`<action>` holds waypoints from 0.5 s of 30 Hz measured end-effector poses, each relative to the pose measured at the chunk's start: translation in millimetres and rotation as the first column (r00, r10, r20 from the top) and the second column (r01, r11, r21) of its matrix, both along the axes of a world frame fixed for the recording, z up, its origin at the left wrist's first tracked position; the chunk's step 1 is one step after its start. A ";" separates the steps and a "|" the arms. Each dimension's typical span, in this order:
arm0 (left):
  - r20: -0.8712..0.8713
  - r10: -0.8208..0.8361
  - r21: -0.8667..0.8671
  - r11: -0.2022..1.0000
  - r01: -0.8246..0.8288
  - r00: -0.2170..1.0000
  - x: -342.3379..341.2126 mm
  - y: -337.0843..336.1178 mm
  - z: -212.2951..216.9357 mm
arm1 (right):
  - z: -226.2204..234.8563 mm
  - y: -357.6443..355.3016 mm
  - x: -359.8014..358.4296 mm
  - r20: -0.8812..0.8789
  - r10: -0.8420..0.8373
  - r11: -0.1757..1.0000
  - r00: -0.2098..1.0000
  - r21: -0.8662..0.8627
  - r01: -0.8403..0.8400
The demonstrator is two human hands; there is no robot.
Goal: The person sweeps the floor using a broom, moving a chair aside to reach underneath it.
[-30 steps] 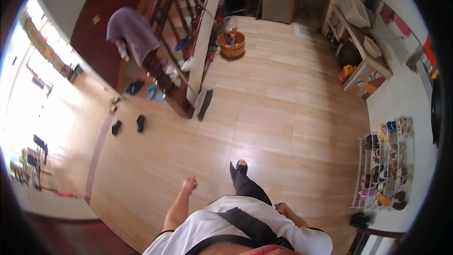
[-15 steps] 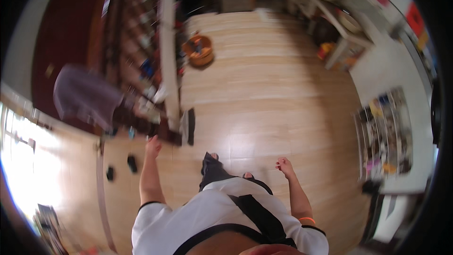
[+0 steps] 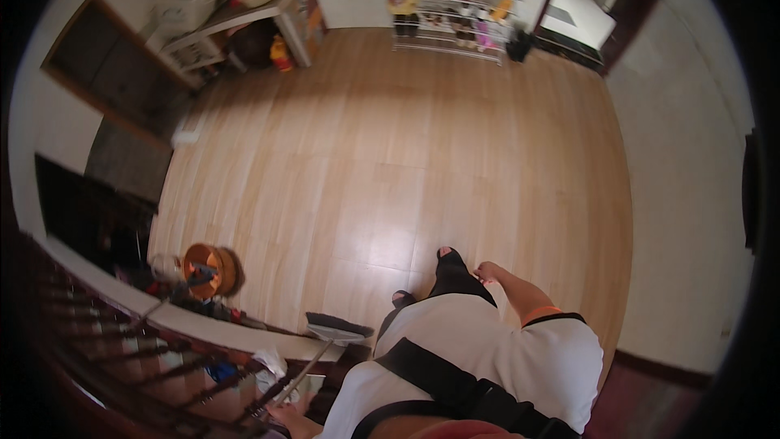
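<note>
Railing [image 3: 89,382] filling lower left, shoe rack [image 3: 455,12] standing top centre; your left fingers [image 3: 278,410] meeting broom [image 3: 337,331], grip unclear; right fingers [image 3: 481,271] loosely curling, parted.

Shoe rack [image 3: 447,52], round brown tub [image 3: 228,270]

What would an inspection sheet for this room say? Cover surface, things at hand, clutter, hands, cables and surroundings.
Surface: pale wood-look floor, light reflecting off it.
Things at hand: broom, its head near the railing, its handle slanting toward the left hand.
Clutter: bucket with things in it, on the floor; white bag by the railing.
Hands: left at the broom's handle, grip unclear; right hand beside the leg, nothing seen in it.
Cables: nothing seen.
Surroundings: counter; shoe rack along the wall.
</note>
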State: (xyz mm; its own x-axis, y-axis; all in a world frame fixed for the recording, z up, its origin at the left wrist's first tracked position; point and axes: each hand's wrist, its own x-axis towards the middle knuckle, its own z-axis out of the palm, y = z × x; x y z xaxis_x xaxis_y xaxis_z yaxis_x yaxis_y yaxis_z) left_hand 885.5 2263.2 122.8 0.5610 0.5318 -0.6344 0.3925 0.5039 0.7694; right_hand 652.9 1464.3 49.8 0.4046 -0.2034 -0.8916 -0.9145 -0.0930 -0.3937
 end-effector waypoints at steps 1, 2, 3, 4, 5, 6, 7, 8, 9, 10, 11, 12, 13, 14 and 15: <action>0.008 -0.131 0.070 0.989 0.130 0.991 13.4 38.0 -27.4 | 13.6 14.2 1.9 0.055 0.007 0.998 0.998 -0.062 -0.004; -0.073 -0.128 0.299 0.943 0.144 0.989 19.9 15.7 -33.4 | 22.2 18.6 7.1 0.104 0.043 0.988 0.994 -0.150 -0.027; -0.130 -0.166 0.442 0.873 0.208 0.977 35.3 -17.9 -44.5 | 28.0 20.0 10.3 0.144 0.087 0.970 0.986 -0.240 -0.051; -0.179 -0.258 0.521 0.793 0.315 0.949 50.9 -87.8 -17.1 | 36.4 24.7 6.1 0.166 0.121 0.947 0.979 -0.316 -0.063; -0.197 -0.347 0.573 0.718 0.395 0.917 61.9 -140.2 5.8 | 39.9 26.1 11.8 0.227 0.118 0.920 0.967 -0.391 -0.021; -0.203 -0.455 0.605 0.638 0.476 0.867 72.7 -195.1 26.2 | 42.7 27.5 17.8 0.286 0.115 0.887 0.951 -0.461 0.031; -0.161 -0.525 0.741 0.495 0.454 0.836 91.0 -219.1 -3.4 | 38.6 27.6 30.6 0.369 0.059 0.906 0.927 -0.411 0.106; 0.021 -0.734 0.631 0.537 0.561 0.679 92.7 -293.5 19.5 | 32.3 24.1 40.4 0.441 -0.022 0.908 0.897 -0.368 0.203; -0.034 -0.829 0.699 0.380 0.606 0.559 93.9 -344.8 27.6 | 51.7 25.4 65.4 0.516 -0.204 0.951 0.832 -0.097 0.293; -0.258 -0.844 0.793 0.094 0.603 0.471 84.0 -417.5 68.0 | 85.4 25.2 87.0 0.535 -0.387 0.921 0.751 0.175 0.349; -0.267 -0.896 0.781 0.015 0.625 0.355 83.1 -461.5 74.9 | 118.4 21.8 105.2 0.621 -0.352 0.936 0.701 0.229 0.267; -0.278 -0.932 0.768 -0.070 0.637 0.232 82.2 -500.1 80.8 | 148.2 17.8 119.0 0.700 -0.321 0.946 0.638 0.270 0.179; -0.291 -0.954 0.761 -0.184 0.622 0.073 74.0 -547.8 91.1 | 167.0 10.3 121.4 0.771 -0.303 0.952 0.560 0.266 0.150; -0.304 -0.950 0.753 -0.287 0.592 -0.074 61.6 -589.1 104.3 | 183.6 2.0 122.4 0.833 -0.273 0.961 0.481 0.253 0.107; -0.371 -0.910 0.754 -0.412 0.512 -0.185 48.4 -628.1 120.5 | 221.1 -8.9 117.8 0.878 -0.187 0.982 0.442 0.157 0.103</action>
